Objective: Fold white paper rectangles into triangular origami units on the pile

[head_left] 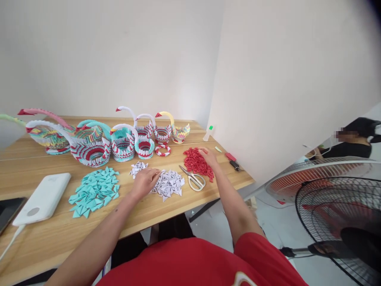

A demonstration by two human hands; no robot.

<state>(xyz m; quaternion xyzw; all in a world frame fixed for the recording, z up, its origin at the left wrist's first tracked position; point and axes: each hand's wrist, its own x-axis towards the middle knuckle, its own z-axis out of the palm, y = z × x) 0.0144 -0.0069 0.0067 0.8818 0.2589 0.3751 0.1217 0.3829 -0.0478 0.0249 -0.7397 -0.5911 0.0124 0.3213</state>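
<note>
My left hand (145,181) rests on the wooden table (53,234) at the near edge of a pile of white folded paper triangles (168,183), its fingers curled and pinched among the pieces. My right hand (209,156) lies on top of a pile of red folded paper triangles (196,163), fingers bent down into it. Scissors (193,179) with white handles lie between the two piles. A heap of turquoise paper triangles (95,191) is spread to the left of my left hand.
A row of modular paper swans and baskets (122,139) stands along the back, a red-white paper ring (162,150) in front. A white power bank (43,198) and a phone (8,212) lie left. Fans (336,206) and another person (351,143) are right.
</note>
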